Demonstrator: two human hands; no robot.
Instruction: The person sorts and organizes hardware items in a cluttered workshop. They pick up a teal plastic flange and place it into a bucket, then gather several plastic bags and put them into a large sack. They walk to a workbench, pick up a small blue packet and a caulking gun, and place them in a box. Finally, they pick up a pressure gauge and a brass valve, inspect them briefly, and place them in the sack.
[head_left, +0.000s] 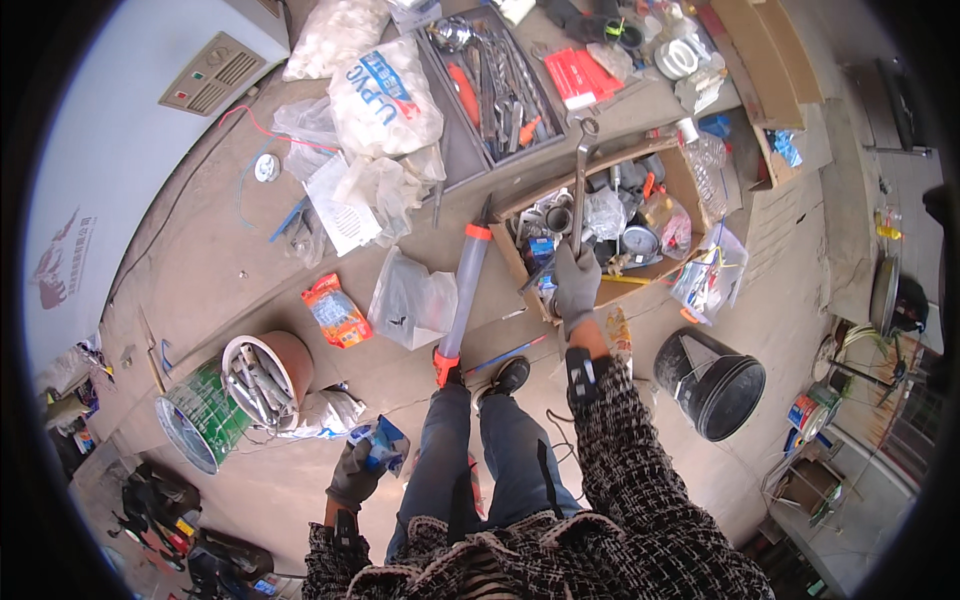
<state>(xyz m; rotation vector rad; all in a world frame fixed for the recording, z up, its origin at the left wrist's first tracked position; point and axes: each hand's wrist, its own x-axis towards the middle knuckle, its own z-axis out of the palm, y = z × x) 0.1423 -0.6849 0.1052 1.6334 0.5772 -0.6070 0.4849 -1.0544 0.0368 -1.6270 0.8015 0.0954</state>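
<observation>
My right hand (pixel 576 285), in a grey glove, grips a long metal wrench (pixel 583 160), held upright over an open cardboard box (pixel 683 175) full of metal and plastic fittings. My left hand (pixel 352 470), also gloved, holds a crumpled blue and white plastic packet (pixel 388 440) low beside my left leg. A clear tube with orange ends (pixel 464 295) leans by my left foot. An orange packet (pixel 336 310) and a translucent bag (pixel 410 295) lie left of the tube.
A tool tray (pixel 490 85), white sacks (pixel 385 100) and loose plastic lie at the top. A green bucket (pixel 200 420) and a pink bucket of pipe pieces (pixel 262 370) stand left, a black bucket (pixel 708 380) right. A grey machine housing (pixel 150 170) borders the far left.
</observation>
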